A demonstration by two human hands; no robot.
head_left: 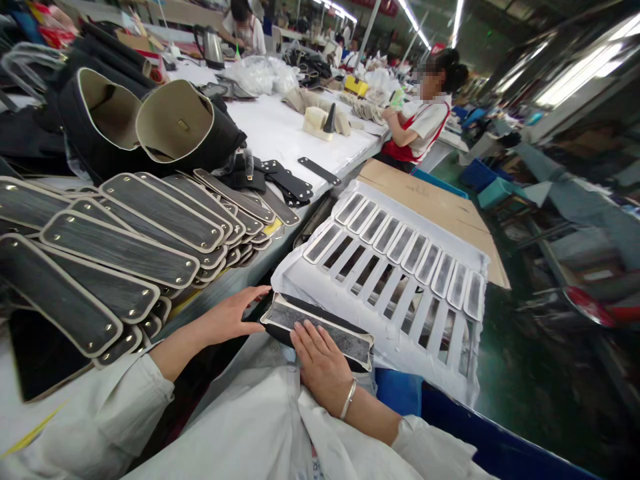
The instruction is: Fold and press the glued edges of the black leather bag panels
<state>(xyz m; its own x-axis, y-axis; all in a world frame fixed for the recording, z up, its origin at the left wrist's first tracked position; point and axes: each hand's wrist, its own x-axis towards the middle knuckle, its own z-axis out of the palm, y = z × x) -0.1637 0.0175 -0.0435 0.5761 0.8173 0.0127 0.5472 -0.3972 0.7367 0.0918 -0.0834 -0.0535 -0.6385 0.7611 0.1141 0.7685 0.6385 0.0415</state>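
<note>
In front of my body lies a long dark piece, like a bag's base, with a speckled grey panel edged in pale trim on its upper face. My right hand, a bracelet at its wrist, rests flat on that panel with the fingers stretched out. At the left end of the piece is my left hand, thumb and fingers apart; its fingertips are close to the corner, and whether they touch I cannot tell. To the left, grey strap-shaped panels with pale edges and metal rivets are piled on the table.
A white slotted rack with a row of grey panels stands ahead right, beside flat cardboard. Open black bags and black straps lie on the worktable. A person in a red apron works beyond.
</note>
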